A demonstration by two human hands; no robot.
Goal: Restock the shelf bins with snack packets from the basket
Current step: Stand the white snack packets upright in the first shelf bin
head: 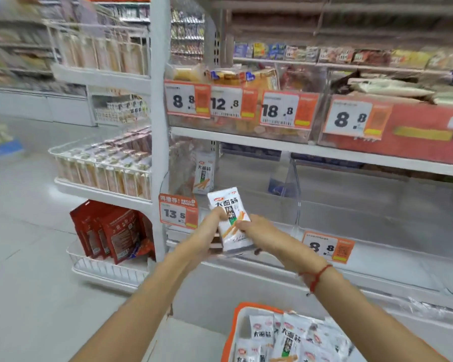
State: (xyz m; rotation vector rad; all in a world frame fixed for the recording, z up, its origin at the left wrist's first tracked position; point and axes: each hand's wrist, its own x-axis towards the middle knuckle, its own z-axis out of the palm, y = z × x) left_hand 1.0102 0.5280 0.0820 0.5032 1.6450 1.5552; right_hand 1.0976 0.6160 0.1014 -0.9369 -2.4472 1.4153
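Note:
Both hands hold a small stack of white snack packets (229, 219) with black lettering, in front of the lower shelf. My left hand (207, 237) grips the stack from the left and below. My right hand (256, 231) pinches it on the right side. One matching packet (204, 176) stands upright in the clear bin (246, 202) behind the stack, near the 13.5 price tag (177, 210). The orange-rimmed basket (237, 317) at the bottom holds several more of the same white packets (285, 338).
Clear bins on the lower shelf to the right (377, 220) look nearly bare, with an 8.8 tag (328, 249). The shelf above carries full bins and price tags (280, 111). An end rack at left holds red bags (110, 231) and wire trays of packets (102, 168).

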